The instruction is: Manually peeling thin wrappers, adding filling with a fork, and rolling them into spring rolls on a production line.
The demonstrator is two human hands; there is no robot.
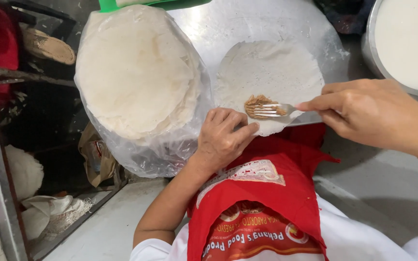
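Holding a metal fork (273, 110) by its handle, the right hand (364, 113) is closing its fingers around it and reaching in from the right. The fork's prongs are resting on a small heap of brown filling (259, 103), which is lying near the lower edge of a thin, round, white wrapper (276, 72). The wrapper is lying flat on a round metal tray (228, 24). The left hand (222, 137) is pressing its bent fingertips down on the near edge of the wrapper, just beside the filling, and it is holding nothing. A big stack of wrappers (136, 70) is sitting in a clear plastic bag (141, 154) just to the left. A red apron (267, 193) is showing below the hands.
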